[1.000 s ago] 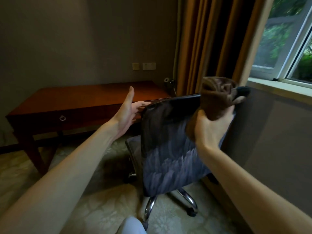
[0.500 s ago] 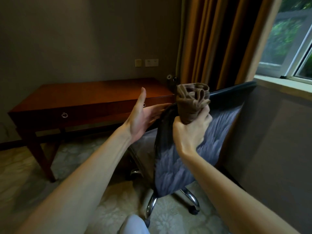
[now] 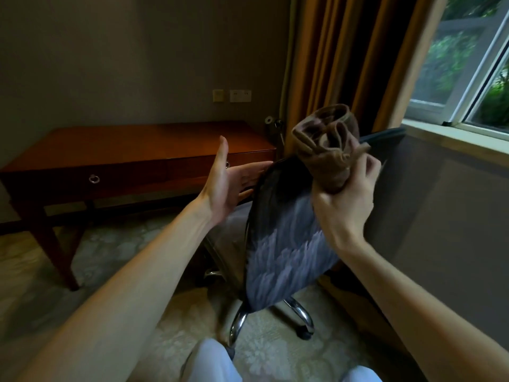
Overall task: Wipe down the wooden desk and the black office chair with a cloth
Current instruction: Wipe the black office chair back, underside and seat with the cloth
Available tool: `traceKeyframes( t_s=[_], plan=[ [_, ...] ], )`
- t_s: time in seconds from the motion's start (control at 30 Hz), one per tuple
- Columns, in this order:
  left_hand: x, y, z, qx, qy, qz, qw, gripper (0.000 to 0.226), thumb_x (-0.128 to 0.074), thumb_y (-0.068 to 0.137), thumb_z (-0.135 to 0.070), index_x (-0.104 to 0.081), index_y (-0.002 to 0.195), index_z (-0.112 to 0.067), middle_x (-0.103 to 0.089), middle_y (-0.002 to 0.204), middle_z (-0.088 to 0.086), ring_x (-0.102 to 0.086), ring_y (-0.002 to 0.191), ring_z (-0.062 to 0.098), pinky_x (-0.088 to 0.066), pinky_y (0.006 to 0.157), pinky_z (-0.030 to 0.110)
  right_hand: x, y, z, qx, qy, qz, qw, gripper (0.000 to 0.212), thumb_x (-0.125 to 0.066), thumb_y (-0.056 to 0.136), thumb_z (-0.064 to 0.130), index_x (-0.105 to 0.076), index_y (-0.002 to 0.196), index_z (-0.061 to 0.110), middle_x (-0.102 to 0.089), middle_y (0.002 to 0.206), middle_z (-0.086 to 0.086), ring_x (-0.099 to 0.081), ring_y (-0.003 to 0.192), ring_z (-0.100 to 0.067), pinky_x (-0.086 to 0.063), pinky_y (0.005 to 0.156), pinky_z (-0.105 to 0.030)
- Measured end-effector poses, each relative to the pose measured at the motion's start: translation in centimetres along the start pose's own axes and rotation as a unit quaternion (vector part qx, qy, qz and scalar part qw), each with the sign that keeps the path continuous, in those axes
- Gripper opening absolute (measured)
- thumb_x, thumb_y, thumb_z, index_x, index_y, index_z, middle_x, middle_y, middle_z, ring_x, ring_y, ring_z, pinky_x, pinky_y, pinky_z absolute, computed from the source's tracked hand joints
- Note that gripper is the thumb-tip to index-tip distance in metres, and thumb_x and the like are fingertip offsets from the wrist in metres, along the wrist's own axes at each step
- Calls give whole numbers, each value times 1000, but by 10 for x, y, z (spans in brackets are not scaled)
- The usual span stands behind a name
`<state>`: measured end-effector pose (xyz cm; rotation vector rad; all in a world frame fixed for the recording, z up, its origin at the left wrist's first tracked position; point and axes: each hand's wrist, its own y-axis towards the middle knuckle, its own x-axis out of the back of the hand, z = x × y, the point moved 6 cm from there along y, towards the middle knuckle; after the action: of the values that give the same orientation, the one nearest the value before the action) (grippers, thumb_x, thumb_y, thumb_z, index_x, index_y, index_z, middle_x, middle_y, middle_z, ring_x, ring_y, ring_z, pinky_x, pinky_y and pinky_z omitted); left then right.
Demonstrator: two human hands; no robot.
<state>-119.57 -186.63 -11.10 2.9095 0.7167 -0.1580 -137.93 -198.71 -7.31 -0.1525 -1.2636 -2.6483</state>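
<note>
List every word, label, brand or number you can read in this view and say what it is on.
None can be read.
Wall plates above the desk: any markings too small to read.
Cloth, chair back: no print visible.

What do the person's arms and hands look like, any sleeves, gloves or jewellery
Both forearms are bare as far as the frame shows: no sleeves in view. The left hand and the right hand wear no gloves, and no rings, watch or bracelet show on the fingers or wrists. The arms are slim. Pale, light-coloured trousers show at the bottom edge.
</note>
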Motion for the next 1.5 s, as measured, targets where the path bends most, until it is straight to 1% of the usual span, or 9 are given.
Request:
traceKeyframes(
  t_s=[0.13,0.3,0.43,0.67,0.83,0.97,1.1,1.37,1.5],
  plan=[
    [-4,-2,0,3,-9,3,1000,113,-1,88,-89,-67,136,-12,-67,139,5,-55,136,21,-16,126,52,-38,-5,9,56,-149,94,983,81,-75,77,28,-38,149,37,-38,140,-9,-43,126,-32,-45,77,-40],
    [5,-7,2,11,-54,27,998,108,-10,86,-92,-62,142,-16,-61,145,12,-54,139,31,-25,124,57,-75,-48,7,133,-169,109,970,73,-63,82,42,-40,150,32,-36,138,-15,-40,124,-39,-53,70,-48],
    [26,-8,6,27,-61,24,997,114,-12,81,-97,-52,149,-15,-59,147,14,-55,138,32,-36,116,59,-101,-73,3,304,-256,214,892,71,-78,75,31,-56,141,22,-48,129,-20,-44,111,-39,-56,75,-49],
    [54,-3,6,11,-59,-82,995,109,-12,87,-91,-73,125,-9,-68,133,21,-61,129,38,-33,117,62,-75,-53,29,380,-232,219,868,65,-60,85,44,-50,145,23,-47,130,-16,-47,116,-35,-55,74,-45],
    [56,-4,13,-12,-61,-96,993,107,-7,91,-86,-74,126,-11,-66,137,17,-53,137,39,-24,122,64,-53,-13,52,342,-228,74,909,68,-67,88,41,-41,151,31,-37,135,-14,-41,120,-35,-47,82,-45],
    [59,-9,13,-30,-140,-116,983,94,-27,92,-85,-79,115,-10,-69,129,22,-65,123,39,-44,112,57,-100,-34,56,354,-306,111,877,57,-65,91,26,-53,146,30,-54,138,-19,-46,122,-41,-40,98,-52],
    [66,-12,7,-40,-165,-142,975,90,-34,90,-85,-80,114,-12,-72,124,22,-70,116,37,-60,90,49,-121,-42,52,334,-303,113,885,54,-63,89,27,-55,143,30,-45,141,-17,-38,124,-39,-37,99,-53],
    [96,-17,6,-68,-1,-273,960,37,-48,103,-46,-81,97,-31,-78,110,-1,-74,102,13,-52,88,36,-148,-84,30,426,-364,298,772,46,-44,90,24,-63,131,29,-56,131,-13,-53,115,-36,-43,96,-48],
    [107,-17,10,-73,2,-264,962,31,-45,108,-32,-75,111,-26,-77,114,0,-73,108,17,-57,80,29,-123,-77,33,418,-296,245,823,47,-51,91,21,-63,136,22,-61,122,-19,-56,108,-39,-44,86,-46]
  ],
)
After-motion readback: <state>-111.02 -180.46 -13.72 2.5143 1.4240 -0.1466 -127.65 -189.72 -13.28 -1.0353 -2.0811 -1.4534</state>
